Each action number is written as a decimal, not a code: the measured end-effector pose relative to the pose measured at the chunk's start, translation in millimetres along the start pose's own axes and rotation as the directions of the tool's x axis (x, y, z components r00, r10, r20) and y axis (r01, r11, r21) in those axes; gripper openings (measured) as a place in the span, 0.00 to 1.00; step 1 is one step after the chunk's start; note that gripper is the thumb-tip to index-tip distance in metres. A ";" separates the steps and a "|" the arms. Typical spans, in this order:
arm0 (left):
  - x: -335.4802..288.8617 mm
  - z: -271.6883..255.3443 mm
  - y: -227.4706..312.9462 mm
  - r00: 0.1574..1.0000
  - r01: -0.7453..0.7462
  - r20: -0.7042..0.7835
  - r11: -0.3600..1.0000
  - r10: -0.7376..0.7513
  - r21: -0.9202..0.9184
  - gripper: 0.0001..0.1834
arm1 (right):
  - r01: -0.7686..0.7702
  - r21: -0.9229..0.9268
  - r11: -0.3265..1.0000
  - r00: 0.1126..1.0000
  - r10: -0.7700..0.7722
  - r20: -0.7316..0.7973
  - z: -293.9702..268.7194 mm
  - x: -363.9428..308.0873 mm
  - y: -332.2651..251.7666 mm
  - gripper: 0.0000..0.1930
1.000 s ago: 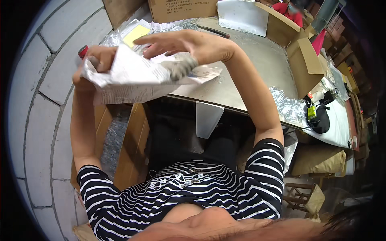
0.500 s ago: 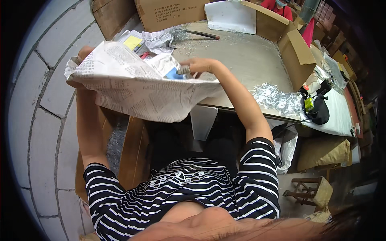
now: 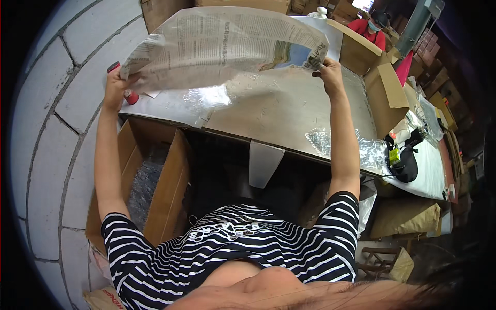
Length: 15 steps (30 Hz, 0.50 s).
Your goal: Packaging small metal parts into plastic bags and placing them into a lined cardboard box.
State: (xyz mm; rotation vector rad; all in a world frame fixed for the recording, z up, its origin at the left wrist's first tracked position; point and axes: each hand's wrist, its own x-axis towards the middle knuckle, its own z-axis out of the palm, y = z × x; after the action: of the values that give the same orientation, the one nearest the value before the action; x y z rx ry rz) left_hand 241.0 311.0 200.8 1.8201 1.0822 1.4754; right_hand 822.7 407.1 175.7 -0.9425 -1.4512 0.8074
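**Newspaper sheet hung above metal-grey worktable**

A block wall stood at left; cardboard flaps edged the right, a person in red beyond. Clear plastic lay frontward. The left hand and right hand had fingers closed on the sheet's opposite ends; it hid the far tabletop.

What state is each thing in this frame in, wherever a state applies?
Newspaper sheet: spread, raised, held at both ends
Left hand: closed on the sheet's left end
Right hand: closed on its right end
Cardboard box: open-topped, clear plastic inside
Table: strewn with clear scraps
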 end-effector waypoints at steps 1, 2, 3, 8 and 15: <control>7.8 0.3 -12.2 0.997 0.052 -0.060 0.998 -0.051 0.018 0.16 | 0.020 0.029 0.999 1.000 -0.019 -0.016 -2.9 0.0 -4.2 0.06; 17.2 8.6 -18.3 0.997 0.051 -0.056 0.999 -0.051 0.012 0.16 | 0.039 0.049 0.998 0.999 -0.037 -0.039 -9.5 -0.9 -6.5 0.05; 24.7 19.2 -19.6 0.993 -0.026 -0.114 1.000 0.025 -0.011 0.15 | 0.043 0.047 0.998 0.998 -0.041 -0.039 -15.5 1.3 -8.8 0.06; 31.6 69.5 -29.1 0.981 -0.158 -0.049 0.925 0.186 0.346 0.11 | 0.234 0.046 0.971 0.968 -0.228 -0.107 -66.3 -3.7 13.8 0.05; -14.5 155.8 -60.5 0.696 -0.708 0.504 0.372 0.512 0.600 0.04 | 0.117 -0.828 0.549 0.974 -0.225 -0.012 -155.1 -60.4 94.6 0.04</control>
State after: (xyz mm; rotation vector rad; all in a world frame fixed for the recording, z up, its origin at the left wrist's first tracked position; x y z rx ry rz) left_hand 376.0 340.8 105.8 3.2408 1.0098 1.1158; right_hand 987.0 388.4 79.2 -1.4795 -1.8066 -0.1650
